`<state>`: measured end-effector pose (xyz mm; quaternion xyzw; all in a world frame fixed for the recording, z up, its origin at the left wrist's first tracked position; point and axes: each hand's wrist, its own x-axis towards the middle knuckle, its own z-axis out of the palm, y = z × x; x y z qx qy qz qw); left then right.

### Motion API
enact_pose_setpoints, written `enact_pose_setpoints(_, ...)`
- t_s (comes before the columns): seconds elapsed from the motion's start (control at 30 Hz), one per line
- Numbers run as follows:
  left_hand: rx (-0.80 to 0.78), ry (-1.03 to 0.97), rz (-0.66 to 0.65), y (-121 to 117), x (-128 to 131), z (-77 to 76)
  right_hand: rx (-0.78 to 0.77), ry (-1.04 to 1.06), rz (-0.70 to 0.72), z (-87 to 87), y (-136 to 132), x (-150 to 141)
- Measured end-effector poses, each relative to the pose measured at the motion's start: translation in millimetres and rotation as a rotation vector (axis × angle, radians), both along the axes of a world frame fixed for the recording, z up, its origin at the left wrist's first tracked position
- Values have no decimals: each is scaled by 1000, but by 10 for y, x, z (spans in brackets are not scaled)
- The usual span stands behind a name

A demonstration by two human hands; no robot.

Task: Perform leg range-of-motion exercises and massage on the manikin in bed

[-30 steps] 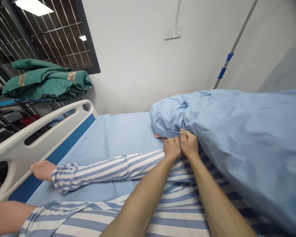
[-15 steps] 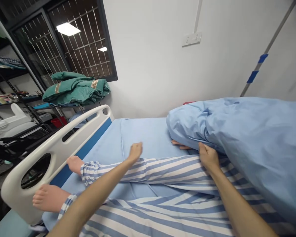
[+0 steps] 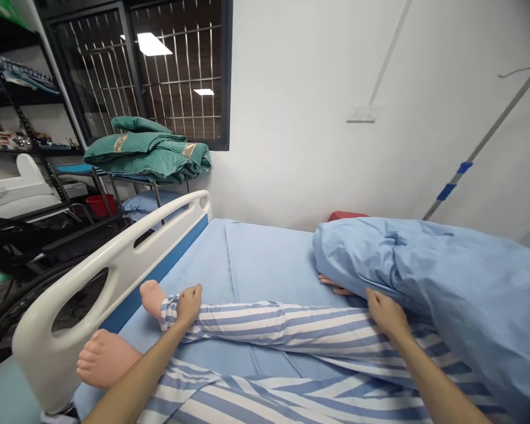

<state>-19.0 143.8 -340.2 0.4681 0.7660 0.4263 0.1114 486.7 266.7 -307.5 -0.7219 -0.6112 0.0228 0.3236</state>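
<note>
Striped pyjama trousers (image 3: 282,321) clothe a mannequin lying on a blue-sheeted hospital bed (image 3: 269,259), its bare feet (image 3: 106,358) just short of the white footboard (image 3: 62,318) at left. The left hand (image 3: 189,305) lies on the far trouser cuff at the ankle. The right hand (image 3: 386,315), well apart from it, sits on the thigh against the edge of a blue quilt (image 3: 446,294) covering the body at right. Whether either hand grips the cloth, I cannot tell. Folded green quilts (image 3: 145,153) lie on a metal rack (image 3: 75,169) beyond the footboard.

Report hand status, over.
Left hand on striped trouser cuff by mannequin's foot; right hand at edge of blue blanket; white bed rail beside the feet.
</note>
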Motion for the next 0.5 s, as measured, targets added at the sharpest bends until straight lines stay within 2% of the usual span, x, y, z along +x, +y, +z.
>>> enact_pose_setpoints(0.07, 4, 19, -10, 5, -6, -13, -71, 40, 117, 43, -51, -298)
enact_pose_setpoints(0.13, 12, 12, -11, -3, -19, -24, -1, 161, 216, 72, -149, -827)
enact_pose_setpoints(0.2, 25, -17, -18, -14, -39, -31, 76, 331, 293, 62, -290, -1589)
enact_pose_setpoints(0.27, 50, -64, -36, -27, -67, -33, 82, 538, 409, 4, -467, -2501)
enact_pose_setpoints(0.37, 123, -168, -54, -52, -113, -30, 5, 761, 616, -140, -754, -3804)
enact_pose_setpoints(0.43, 160, -225, -63, -69, -135, -29, -45, 874, 739, -235, -917, -4393)
enact_pose_setpoints(0.5, 166, -233, -84, -76, -144, -33, -42, 990, 702, -313, -1021, -4678)
